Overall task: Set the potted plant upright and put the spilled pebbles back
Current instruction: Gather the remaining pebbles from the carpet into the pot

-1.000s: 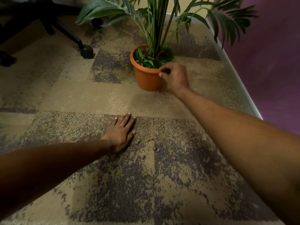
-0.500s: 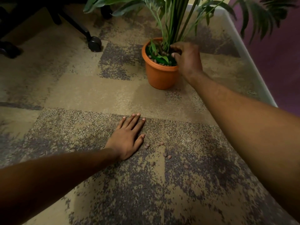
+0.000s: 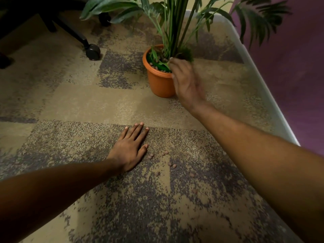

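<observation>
Both hands are empty: the right hand [image 3: 187, 83], blurred and loosely spread, has pulled back from over the pot [image 3: 158, 79] to its near rim, so a drop-off looks just finished. That pot stands upright just beyond its fingertips. Flat and unchanged, the left hand [image 3: 130, 148] presses the carpet [image 3: 70, 102], with spilled pebbles [image 3: 171, 163] just right of it.

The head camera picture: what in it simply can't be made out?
- Right hand: motion-blurred, so whether it holds a pebble is unclear.
- Pot: its right side is hidden behind that hand.
- Plant: its top is cut off by the upper edge.
- Chair: only one leg and a wheel show; the rest is dark or out of frame.
- Pebbles on the carpet: small among the speckles, so no sure count.
- Left hand: lies flat; anything beneath it is hidden.
</observation>
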The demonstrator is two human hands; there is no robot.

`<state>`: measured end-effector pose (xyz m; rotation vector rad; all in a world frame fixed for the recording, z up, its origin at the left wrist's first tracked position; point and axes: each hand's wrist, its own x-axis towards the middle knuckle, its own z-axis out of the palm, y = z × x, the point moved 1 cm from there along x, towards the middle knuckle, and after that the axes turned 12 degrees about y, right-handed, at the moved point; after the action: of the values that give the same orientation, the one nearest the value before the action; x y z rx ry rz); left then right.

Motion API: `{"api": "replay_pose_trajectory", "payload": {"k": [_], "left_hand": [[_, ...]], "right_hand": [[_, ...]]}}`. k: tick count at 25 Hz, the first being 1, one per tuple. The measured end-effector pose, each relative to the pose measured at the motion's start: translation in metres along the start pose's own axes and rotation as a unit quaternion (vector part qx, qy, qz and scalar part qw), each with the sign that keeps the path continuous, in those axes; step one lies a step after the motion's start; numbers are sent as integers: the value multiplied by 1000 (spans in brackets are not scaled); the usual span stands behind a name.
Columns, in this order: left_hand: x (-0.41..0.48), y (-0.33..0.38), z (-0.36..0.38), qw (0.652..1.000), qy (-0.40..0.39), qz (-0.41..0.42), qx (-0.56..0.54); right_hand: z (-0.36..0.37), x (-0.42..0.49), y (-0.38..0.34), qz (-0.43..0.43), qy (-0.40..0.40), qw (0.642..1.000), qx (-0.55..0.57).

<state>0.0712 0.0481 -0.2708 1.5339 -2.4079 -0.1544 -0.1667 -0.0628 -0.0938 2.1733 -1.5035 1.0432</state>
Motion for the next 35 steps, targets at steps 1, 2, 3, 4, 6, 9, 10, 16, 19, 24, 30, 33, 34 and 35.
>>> {"api": "replay_pose_trajectory", "payload": {"k": [1, 2, 3, 4, 6, 9, 10, 16, 19, 24, 30, 33, 34, 35], "left_hand": [[1, 0, 0, 1000, -11, 0, 5], [2, -1, 1, 1000, -22, 1, 11], [3, -1, 1, 999, -35, 1, 16], [5, -2, 0, 999, -49, 1, 19], [8, -4, -2, 997, -80, -1, 22], [13, -7, -6, 992, -117, 3, 38], [15, -7, -8, 991, -126, 4, 44], [20, -2, -22, 983, -172, -5, 63], [19, 1, -32, 981, -183, -15, 67], [19, 7, -41, 982, -178, -17, 58], [21, 3, -33, 984, -168, -11, 56], [19, -3, -25, 987, -152, -11, 57], [18, -5, -21, 988, -145, -11, 56], [16, -6, -19, 989, -138, -12, 52]], "right_hand": [[-2, -13, -4, -3, -3, 1000, -6], [-5, -30, -8, -5, -8, 1000, -12], [-7, -48, -13, -6, -20, 1000, -20], [-9, -68, -18, -10, -38, 999, -27], [-12, -105, -28, -33, -100, 994, -25], [-12, -153, -44, -82, -208, 975, 11], [-12, -165, -48, -99, -236, 966, 20], [-7, -186, -73, -112, -360, 924, 64], [-5, -190, -82, -163, -360, 917, 49], [-5, -189, -92, -181, -368, 910, 52], [-8, -141, -79, -131, -280, 949, 63], [-8, -101, -58, -39, -259, 962, 77], [-6, -85, -48, -8, -252, 965, 77], [-3, -69, -37, 21, -232, 970, 73]]}}
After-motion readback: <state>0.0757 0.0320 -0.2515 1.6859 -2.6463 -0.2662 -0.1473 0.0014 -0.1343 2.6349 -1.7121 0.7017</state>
